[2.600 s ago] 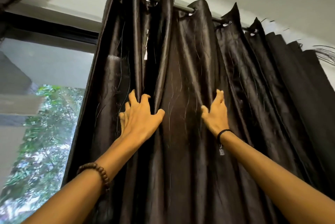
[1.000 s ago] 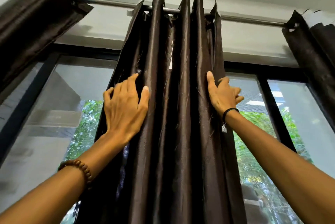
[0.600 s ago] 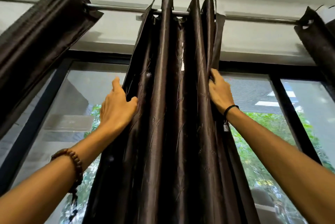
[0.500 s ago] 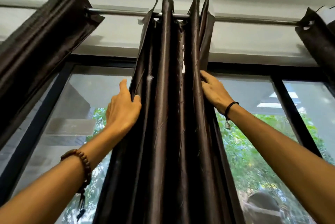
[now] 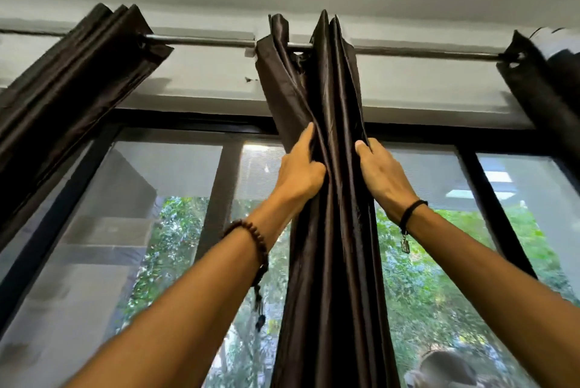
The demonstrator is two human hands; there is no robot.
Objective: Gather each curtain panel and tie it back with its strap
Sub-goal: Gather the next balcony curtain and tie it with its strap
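The middle panel (image 5: 329,262), dark brown and glossy, hangs from the rod (image 5: 213,41) in the centre of the view, bunched into a narrow column of tight vertical folds in front of the window (image 5: 169,168). Both hands grip it just below the top of the window frame, one on each side. The left hand (image 5: 299,175) presses into the left side, its fingers (image 5: 309,141) curled into the folds and holding a pleat. The right hand (image 5: 384,177) clasps the right edge, thumb on the front of the cloth and the other fingers wrapped round behind it. A bead bracelet (image 5: 251,233) sits on the left wrist; a black cord (image 5: 411,210) with a small metal charm (image 5: 405,244), too small to read, sits on the right. The left panel (image 5: 78,80) is bunched on the rod at the upper left, and the right panel (image 5: 546,86) at the upper right edge, both well apart from the middle one. Green trees (image 5: 423,293) show through the glass.
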